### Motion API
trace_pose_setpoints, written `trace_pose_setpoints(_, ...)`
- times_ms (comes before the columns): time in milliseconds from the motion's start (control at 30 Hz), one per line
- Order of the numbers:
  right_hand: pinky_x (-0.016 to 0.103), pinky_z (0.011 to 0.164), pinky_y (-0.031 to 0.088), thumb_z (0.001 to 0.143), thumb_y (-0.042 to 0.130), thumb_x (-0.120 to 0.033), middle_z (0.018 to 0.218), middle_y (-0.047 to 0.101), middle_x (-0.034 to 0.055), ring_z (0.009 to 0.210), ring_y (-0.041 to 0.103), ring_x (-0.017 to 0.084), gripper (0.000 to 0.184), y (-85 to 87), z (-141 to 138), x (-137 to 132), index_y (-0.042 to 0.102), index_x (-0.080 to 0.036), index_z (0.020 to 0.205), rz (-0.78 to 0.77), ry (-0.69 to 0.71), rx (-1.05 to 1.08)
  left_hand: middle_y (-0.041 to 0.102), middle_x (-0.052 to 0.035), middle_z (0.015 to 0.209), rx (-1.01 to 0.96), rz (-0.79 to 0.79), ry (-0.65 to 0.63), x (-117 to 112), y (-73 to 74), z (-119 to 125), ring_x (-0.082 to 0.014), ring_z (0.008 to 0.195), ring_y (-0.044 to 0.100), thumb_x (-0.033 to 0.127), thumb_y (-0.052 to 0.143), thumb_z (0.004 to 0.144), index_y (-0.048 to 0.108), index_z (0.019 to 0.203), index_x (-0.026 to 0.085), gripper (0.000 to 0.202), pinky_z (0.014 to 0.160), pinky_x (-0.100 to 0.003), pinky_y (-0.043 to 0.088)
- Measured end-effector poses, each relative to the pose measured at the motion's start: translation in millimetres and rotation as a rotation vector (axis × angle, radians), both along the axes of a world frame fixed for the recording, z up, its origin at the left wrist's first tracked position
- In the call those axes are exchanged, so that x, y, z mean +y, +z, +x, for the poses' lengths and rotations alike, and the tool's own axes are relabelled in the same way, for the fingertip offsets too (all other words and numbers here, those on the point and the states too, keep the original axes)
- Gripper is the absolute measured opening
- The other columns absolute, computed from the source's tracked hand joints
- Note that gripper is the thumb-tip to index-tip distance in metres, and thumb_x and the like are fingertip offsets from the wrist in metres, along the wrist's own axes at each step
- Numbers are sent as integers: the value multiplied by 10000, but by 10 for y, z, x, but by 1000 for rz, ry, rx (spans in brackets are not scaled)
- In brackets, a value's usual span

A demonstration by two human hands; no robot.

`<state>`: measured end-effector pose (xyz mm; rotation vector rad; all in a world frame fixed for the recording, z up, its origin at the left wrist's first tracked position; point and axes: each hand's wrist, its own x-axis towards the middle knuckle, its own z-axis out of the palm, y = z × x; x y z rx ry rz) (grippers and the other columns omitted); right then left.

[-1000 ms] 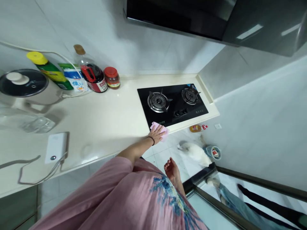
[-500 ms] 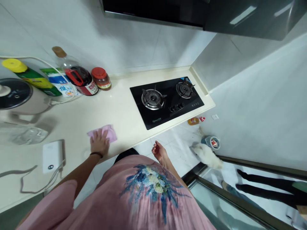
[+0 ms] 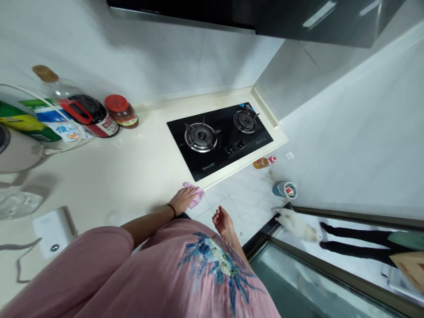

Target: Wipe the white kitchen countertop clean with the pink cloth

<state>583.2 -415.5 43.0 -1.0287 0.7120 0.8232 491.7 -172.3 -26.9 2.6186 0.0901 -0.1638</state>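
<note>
My left hand (image 3: 183, 199), with a dark band at the wrist, presses a pink cloth (image 3: 196, 197) against the front edge of the pale countertop (image 3: 132, 172). Part of the cloth sticks out past the fingers, by the near corner of the black gas stove (image 3: 212, 163). Away from the counter, above the floor, my right hand (image 3: 224, 221) hangs in front of my body. Its fingers are curled in, and nothing shows in them.
At the back left stand a red-lidded jar (image 3: 122, 111), a dark sauce bottle (image 3: 94, 117) and a blue-and-white packet (image 3: 59, 121). A white power bank (image 3: 53, 232) lies nearer. On the floor are an orange bottle (image 3: 261, 163), a bin (image 3: 281, 189) and a white animal (image 3: 296, 225).
My left hand has slid the pink cloth rightward along the counter to its front edge near the stove. My right hand stays curled. The white animal has moved toward a person's legs beyond the doorway.
</note>
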Motion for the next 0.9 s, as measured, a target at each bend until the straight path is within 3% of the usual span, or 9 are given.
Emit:
trace_pose_setpoints(100, 133, 475, 492, 806, 871, -221, 611, 638, -102, 473, 568, 47, 257, -25, -103, -305, 627, -242, 883, -55, -135, 52, 498, -63, 1709, -93, 19, -145, -269, -51, 585, -212, 1628, 348, 91, 425, 972, 502, 1652, 281, 710, 1335, -426, 268)
trace_pose_setpoints(400, 176, 457, 515, 679, 921, -225, 589, 646, -113, 447, 589, 65, 310, -146, -410, -928, 661, -275, 838, -148, -349, 58, 428, -151, 1729, -207, 41, -193, -715, -159, 2256, -236, 1647, 281, 65, 449, 943, 487, 1646, 158, 711, 1360, -472, 188)
trace_pose_setpoints(467, 213, 435, 516, 651, 918, -264, 570, 649, -119, 434, 595, 91, 288, -185, -468, -1026, 673, -314, 795, -184, -352, 35, 455, -136, 1712, -210, 24, -194, -814, -133, 2566, -227, 1630, 306, 57, 457, 931, 520, 1620, 164, 700, 1354, -463, 204)
trace_pose_setpoints(567, 273, 425, 538, 663, 892, -382, 568, 671, -141, 459, 640, 138, 217, -240, -551, -1201, 690, -404, 739, -222, -245, -52, 556, -95, 1635, -220, -48, -174, -938, -66, 2955, -200, 1558, 405, 66, 465, 944, 626, 1524, 203, 618, 1316, -403, 295)
trace_pose_setpoints(700, 299, 439, 563, 607, 912, -447, 566, 670, -156, 482, 663, 140, 231, -277, -597, -1385, 693, -445, 681, -204, -147, -47, 592, -100, 1596, -248, -107, -80, -931, -22, 3203, -214, 1496, 472, 136, 459, 1001, 652, 1500, 233, 544, 1284, -407, 358)
trace_pose_setpoints(900, 257, 413, 507, 547, 921, -365, 535, 653, -148, 415, 594, 107, 267, -270, -519, -1187, 677, -391, 649, -224, -301, -8, 388, -117, 1770, -174, -31, 91, -508, -161, 2993, -275, 1675, 231, 166, 420, 1023, 506, 1648, 220, 633, 1369, -540, 176)
